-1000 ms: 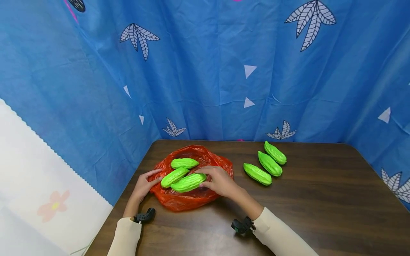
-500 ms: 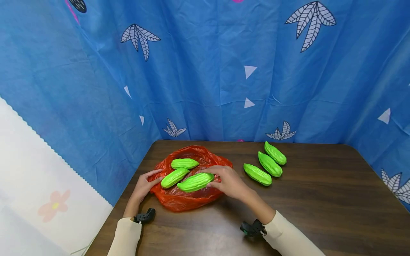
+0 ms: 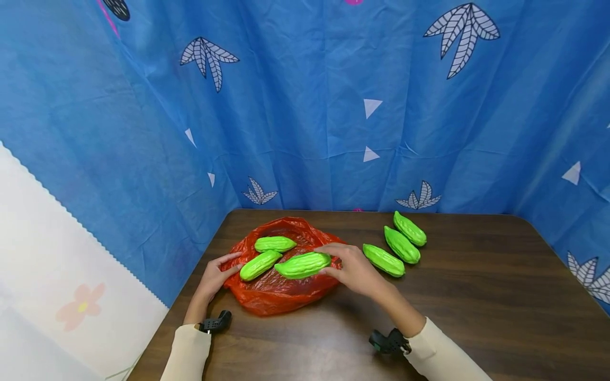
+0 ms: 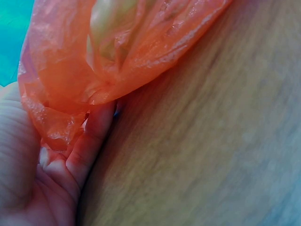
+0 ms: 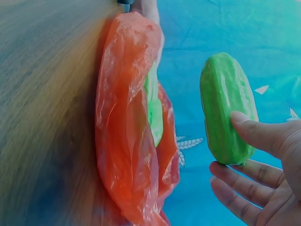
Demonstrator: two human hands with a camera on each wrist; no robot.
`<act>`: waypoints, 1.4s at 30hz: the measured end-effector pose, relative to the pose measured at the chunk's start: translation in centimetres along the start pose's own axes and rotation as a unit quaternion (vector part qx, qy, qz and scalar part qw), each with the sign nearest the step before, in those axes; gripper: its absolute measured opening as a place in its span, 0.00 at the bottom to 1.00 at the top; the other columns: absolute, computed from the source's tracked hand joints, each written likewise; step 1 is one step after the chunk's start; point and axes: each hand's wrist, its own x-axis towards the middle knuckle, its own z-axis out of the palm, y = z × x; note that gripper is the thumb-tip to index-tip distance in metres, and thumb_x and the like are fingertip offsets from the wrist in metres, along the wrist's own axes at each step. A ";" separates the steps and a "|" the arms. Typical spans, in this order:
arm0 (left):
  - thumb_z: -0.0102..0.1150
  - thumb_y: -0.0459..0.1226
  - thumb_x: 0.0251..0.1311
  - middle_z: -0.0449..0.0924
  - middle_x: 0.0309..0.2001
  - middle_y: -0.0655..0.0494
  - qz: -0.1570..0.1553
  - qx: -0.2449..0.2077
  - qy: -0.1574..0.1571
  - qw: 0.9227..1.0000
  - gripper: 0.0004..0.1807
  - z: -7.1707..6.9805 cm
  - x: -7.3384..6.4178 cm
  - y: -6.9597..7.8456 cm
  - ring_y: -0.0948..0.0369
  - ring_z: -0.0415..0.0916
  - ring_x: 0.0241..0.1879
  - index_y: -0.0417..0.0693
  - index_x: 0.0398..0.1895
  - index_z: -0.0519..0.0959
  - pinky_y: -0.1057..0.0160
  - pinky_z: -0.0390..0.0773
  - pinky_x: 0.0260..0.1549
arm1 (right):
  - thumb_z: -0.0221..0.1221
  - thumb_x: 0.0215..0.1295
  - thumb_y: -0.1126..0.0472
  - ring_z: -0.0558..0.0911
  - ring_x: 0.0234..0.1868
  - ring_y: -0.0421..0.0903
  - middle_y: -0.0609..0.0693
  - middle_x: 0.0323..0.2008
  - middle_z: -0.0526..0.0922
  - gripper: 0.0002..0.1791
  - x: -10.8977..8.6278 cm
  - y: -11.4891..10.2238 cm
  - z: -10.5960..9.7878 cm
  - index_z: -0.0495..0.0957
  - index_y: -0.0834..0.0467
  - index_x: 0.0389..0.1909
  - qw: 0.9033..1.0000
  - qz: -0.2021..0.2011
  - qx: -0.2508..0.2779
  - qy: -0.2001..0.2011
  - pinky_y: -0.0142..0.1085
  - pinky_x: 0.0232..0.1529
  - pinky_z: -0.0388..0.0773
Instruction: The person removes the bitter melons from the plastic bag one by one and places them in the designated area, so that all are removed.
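Observation:
My right hand (image 3: 355, 271) grips one end of a green ridged bitter melon (image 3: 302, 265), thumb on one side and fingers on the other. In the right wrist view this bitter melon (image 5: 223, 103) is lifted off the bag. Below it an open red plastic bag (image 3: 271, 304) lies spread on the table. Two more bitter melons, one farther back (image 3: 275, 244) and one nearer (image 3: 260, 265), rest in the bag's left half. At the bag's left edge my left hand (image 3: 214, 278) holds the plastic between thumb and fingers, as the left wrist view shows.
To the right of the bag, three bitter melons (image 3: 402, 244) lie slanted side by side on the dark wooden table (image 3: 476, 296). A blue patterned curtain (image 3: 305, 106) hangs behind the table's back edge. White cloth (image 3: 57, 264) hangs at the left.
My right hand has lifted the bitter melon away from the two others and carried it to the right over the bag. My left hand has stayed at the bag's edge.

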 end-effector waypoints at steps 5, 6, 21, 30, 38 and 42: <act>0.71 0.44 0.62 0.70 0.69 0.41 0.002 -0.012 0.000 1.000 0.29 0.1 0.0 0.1 0.44 0.65 0.70 0.45 0.66 0.78 0.67 0.78 0.51 | 0.73 0.60 0.60 0.82 0.56 0.48 0.49 0.56 0.85 0.26 -0.6 0.3 -0.8 0.82 0.55 0.60 1.000 0.006 -0.002 0.004 0.46 0.55 0.80; 0.71 0.44 0.62 0.71 0.69 0.41 0.003 -0.010 0.002 1.000 0.29 0.1 0.0 0.0 0.44 0.65 0.70 0.45 0.66 0.78 0.69 0.78 0.50 | 0.73 0.60 0.60 0.84 0.53 0.48 0.49 0.55 0.85 0.26 -0.7 0.3 -0.9 0.82 0.55 0.60 1.000 0.007 -0.003 0.006 0.45 0.51 0.81; 0.70 0.46 0.62 0.72 0.68 0.42 0.015 0.011 0.008 1.000 0.30 0.1 -0.1 -0.2 0.45 0.65 0.70 0.45 0.65 0.79 0.46 0.70 0.64 | 0.75 0.56 0.64 0.81 0.37 0.44 0.50 0.52 0.85 0.27 -3.0 1.9 -3.4 0.83 0.57 0.58 0.998 0.028 0.002 0.052 0.41 0.37 0.84; 0.70 0.46 0.63 0.71 0.69 0.41 0.013 0.010 0.005 1.000 0.30 0.0 -0.2 -0.2 0.44 0.65 0.70 0.46 0.66 0.78 0.58 0.75 0.60 | 0.75 0.55 0.65 0.84 0.43 0.46 0.53 0.54 0.85 0.28 -4.0 3.2 -4.9 0.82 0.57 0.59 0.996 0.040 0.013 0.074 0.47 0.40 0.85; 0.70 0.46 0.62 0.72 0.69 0.41 0.010 0.011 0.006 1.000 0.29 0.0 -0.2 0.0 0.44 0.64 0.71 0.46 0.65 0.79 0.47 0.72 0.62 | 0.75 0.55 0.65 0.85 0.42 0.49 0.55 0.51 0.86 0.27 -4.7 4.5 -6.0 0.82 0.59 0.58 0.994 0.061 0.011 0.093 0.46 0.41 0.85; 0.70 0.47 0.63 0.71 0.69 0.41 0.005 0.014 0.005 1.000 0.29 0.0 -0.1 0.0 0.44 0.65 0.70 0.46 0.66 0.79 0.47 0.73 0.62 | 0.74 0.55 0.66 0.85 0.41 0.50 0.56 0.48 0.86 0.27 -5.1 5.0 -6.5 0.82 0.60 0.59 0.992 0.081 0.012 0.099 0.45 0.41 0.85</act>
